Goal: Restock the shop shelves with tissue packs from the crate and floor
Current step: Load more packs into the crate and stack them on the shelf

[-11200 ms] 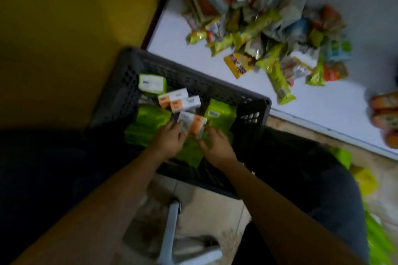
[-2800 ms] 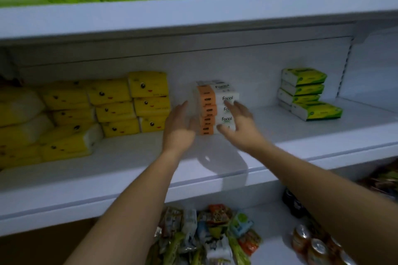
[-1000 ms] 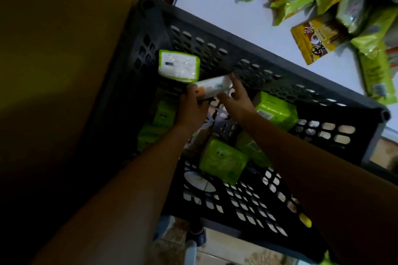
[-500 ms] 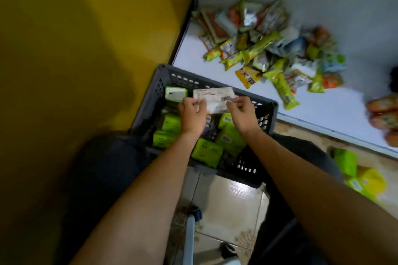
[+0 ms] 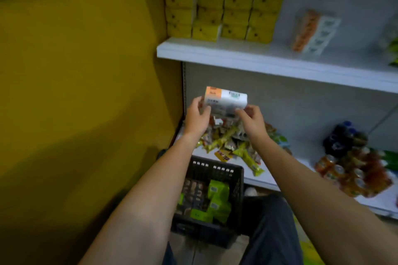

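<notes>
A white and orange tissue pack [image 5: 226, 101] is held up in the air between both hands, below the white shelf [image 5: 258, 60]. My left hand [image 5: 197, 117] grips its left end and my right hand [image 5: 252, 120] grips its right end. A stack of the same white and orange packs [image 5: 314, 32] stands on that shelf, to the right of stacked yellow packs [image 5: 221, 13]. Below, the dark plastic crate [image 5: 217, 170] sits on the floor with several green tissue packs [image 5: 217, 200] inside.
A heap of snack packets [image 5: 232, 142] lies on the bottom shelf behind the crate. Bottles and cans [image 5: 353, 163] stand at its right. A yellow wall [image 5: 86, 71] closes the left side. Green and yellow packs [image 5: 310, 251] lie on the floor at the lower right.
Both hands have lifted the white and orange pack out of the crate and up toward the shelf. The view has tilted up from the crate to the shelves.
</notes>
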